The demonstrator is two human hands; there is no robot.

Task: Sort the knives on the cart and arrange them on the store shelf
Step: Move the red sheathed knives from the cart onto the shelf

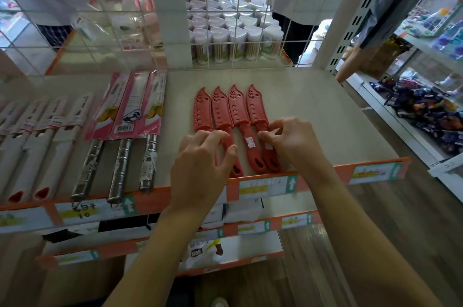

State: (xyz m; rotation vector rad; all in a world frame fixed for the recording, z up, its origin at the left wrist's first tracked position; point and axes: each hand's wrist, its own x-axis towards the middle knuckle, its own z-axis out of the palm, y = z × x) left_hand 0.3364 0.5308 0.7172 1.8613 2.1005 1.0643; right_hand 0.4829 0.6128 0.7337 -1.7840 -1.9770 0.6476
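Note:
Several red knives in red perforated sheaths (234,109) lie side by side on the beige store shelf (313,111), tips pointing away from me. My left hand (200,161) hovers over the handles of the two left knives, fingers curled and spread, covering them. My right hand (293,139) rests its fingertips against the handle of the rightmost knife (258,109). Neither hand clearly grips a knife. The cart is out of view.
Left of the red knives lie three steel-handled knives in pink card sleeves (132,109) and several white-boxed knives (37,136). A wire grid (233,18) backs the shelf, with jars of toothpicks (225,41) behind. Other people stand beyond it. Shelves of packets (426,111) are at right.

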